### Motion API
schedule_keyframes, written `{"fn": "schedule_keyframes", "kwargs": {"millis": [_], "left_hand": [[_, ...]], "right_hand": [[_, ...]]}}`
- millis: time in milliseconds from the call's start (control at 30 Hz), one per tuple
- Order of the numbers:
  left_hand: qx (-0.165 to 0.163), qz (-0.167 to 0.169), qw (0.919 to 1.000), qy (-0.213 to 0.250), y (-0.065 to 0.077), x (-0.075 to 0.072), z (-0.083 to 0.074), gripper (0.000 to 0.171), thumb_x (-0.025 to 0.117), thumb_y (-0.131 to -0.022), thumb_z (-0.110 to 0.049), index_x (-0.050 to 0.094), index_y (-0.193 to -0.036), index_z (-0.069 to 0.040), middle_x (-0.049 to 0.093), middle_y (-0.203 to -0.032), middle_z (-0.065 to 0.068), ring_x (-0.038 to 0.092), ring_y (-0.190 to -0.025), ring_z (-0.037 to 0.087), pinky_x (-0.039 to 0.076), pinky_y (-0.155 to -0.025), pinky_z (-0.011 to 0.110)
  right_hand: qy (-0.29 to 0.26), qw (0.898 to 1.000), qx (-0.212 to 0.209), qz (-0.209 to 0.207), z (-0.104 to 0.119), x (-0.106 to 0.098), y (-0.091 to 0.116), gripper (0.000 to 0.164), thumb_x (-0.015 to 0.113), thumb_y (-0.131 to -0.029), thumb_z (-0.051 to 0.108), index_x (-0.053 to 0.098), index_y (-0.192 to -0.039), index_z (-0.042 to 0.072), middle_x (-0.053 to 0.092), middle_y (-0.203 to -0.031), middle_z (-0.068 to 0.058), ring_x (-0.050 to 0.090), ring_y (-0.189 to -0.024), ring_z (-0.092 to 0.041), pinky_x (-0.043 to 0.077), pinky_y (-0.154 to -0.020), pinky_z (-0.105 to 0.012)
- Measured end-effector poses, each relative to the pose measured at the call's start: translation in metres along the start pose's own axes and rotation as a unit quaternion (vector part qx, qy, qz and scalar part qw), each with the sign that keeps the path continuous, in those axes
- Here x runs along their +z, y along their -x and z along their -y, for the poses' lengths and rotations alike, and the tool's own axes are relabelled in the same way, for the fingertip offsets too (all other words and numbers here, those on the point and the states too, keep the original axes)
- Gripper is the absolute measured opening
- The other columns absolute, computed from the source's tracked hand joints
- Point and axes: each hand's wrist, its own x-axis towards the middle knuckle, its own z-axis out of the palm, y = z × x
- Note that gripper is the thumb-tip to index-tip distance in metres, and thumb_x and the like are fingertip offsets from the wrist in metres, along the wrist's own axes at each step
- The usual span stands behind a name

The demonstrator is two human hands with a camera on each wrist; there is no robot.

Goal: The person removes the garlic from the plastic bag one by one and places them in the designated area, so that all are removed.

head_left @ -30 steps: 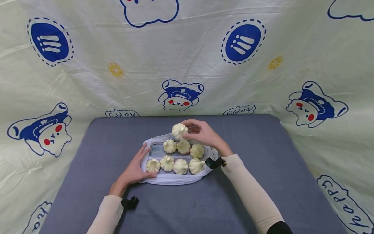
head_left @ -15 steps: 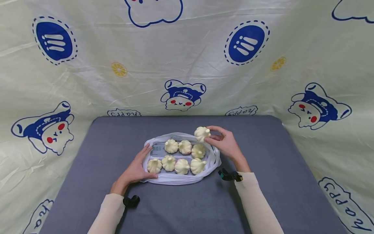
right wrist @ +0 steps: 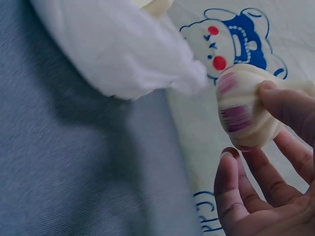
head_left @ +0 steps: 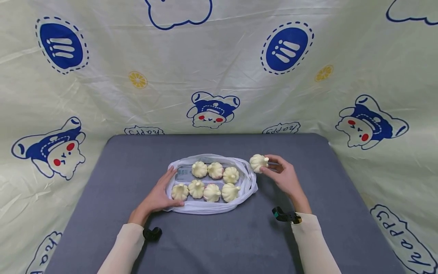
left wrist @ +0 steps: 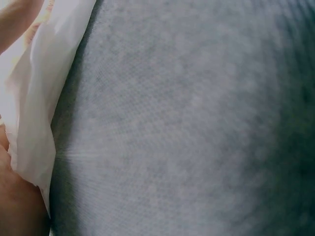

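My right hand (head_left: 285,176) pinches a garlic bulb (head_left: 259,163) between thumb and fingers, just right of the white plastic bag (head_left: 208,209). Up close in the right wrist view, this garlic bulb (right wrist: 246,108) is cream with purple streaks. Several more garlic bulbs (head_left: 211,192) sit in two rows inside the bag, which lies with its mouth wide and its rim rolled around them. At the bag's left end my left hand (head_left: 159,193) rests on the rim, thumb at the front and fingers along the side. Only the bag's edge (left wrist: 37,98) and part of that hand show in the left wrist view.
A grey cloth covers the table (head_left: 212,243). Behind it and at both sides hangs a pale curtain (head_left: 232,76) with blue cartoon prints. A flat greyish patch (head_left: 184,174) shows in the bag's back left corner.
My right hand has carried the garlic bulb from above the bag's back rim to the right, past the bag's right end. My left hand has stayed on the bag.
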Motion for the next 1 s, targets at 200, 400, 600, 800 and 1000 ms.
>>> {"fn": "schedule_keyframes", "kwargs": {"millis": [200, 400, 600, 800, 1000], "left_hand": [[0.006, -0.002, 1.0, -0.001, -0.002, 0.001, 0.002, 0.123, 0.094, -0.07, -0.043, 0.024, -0.165, -0.011, 0.01, -0.174, 0.013, 0.011, -0.158, 0.043, 0.019, -0.12, 0.07], [0.004, 0.0, 1.0, -0.006, -0.001, 0.001, 0.002, 0.122, 0.094, -0.069, -0.044, 0.024, -0.164, -0.011, 0.009, -0.174, 0.012, 0.011, -0.158, 0.042, 0.019, -0.121, 0.07], [0.006, 0.004, 1.0, -0.003, 0.0, 0.001, 0.002, 0.121, 0.093, -0.07, -0.044, 0.025, -0.164, -0.01, 0.009, -0.174, 0.013, 0.011, -0.158, 0.044, 0.019, -0.119, 0.072], [0.009, 0.001, 1.0, 0.002, -0.001, 0.0, 0.0, 0.122, 0.094, -0.069, -0.042, 0.025, -0.164, -0.011, 0.009, -0.174, 0.011, 0.01, -0.158, 0.043, 0.018, -0.12, 0.071], [0.008, 0.002, 0.9999, 0.006, 0.0, 0.0, 0.001, 0.122, 0.094, -0.069, -0.042, 0.025, -0.164, -0.011, 0.01, -0.174, 0.011, 0.01, -0.159, 0.042, 0.017, -0.121, 0.07]], "right_hand": [[0.031, 0.999, 0.023, -0.014, -0.021, -0.002, -0.003, 0.054, 0.078, -0.094, 0.026, 0.059, -0.141, 0.007, 0.061, -0.137, -0.019, 0.065, -0.114, -0.024, 0.053, -0.081, -0.015], [0.043, 0.998, 0.048, -0.013, -0.041, 0.002, -0.004, 0.056, 0.079, -0.093, 0.031, 0.059, -0.141, 0.009, 0.061, -0.138, -0.019, 0.065, -0.115, -0.024, 0.054, -0.076, -0.019], [0.033, 0.998, 0.053, -0.024, -0.055, 0.004, -0.004, 0.052, 0.079, -0.093, 0.022, 0.06, -0.139, 0.006, 0.062, -0.136, -0.022, 0.067, -0.109, -0.019, 0.053, -0.075, -0.015], [0.045, 0.998, 0.048, -0.018, -0.063, 0.009, -0.003, 0.05, 0.078, -0.093, 0.018, 0.061, -0.138, 0.003, 0.063, -0.134, -0.025, 0.066, -0.113, -0.033, 0.05, -0.078, -0.011], [0.052, 0.997, 0.048, -0.022, -0.063, 0.013, -0.003, 0.049, 0.077, -0.094, 0.014, 0.06, -0.138, 0.001, 0.063, -0.135, -0.023, 0.064, -0.118, -0.036, 0.047, -0.08, -0.008]]}}
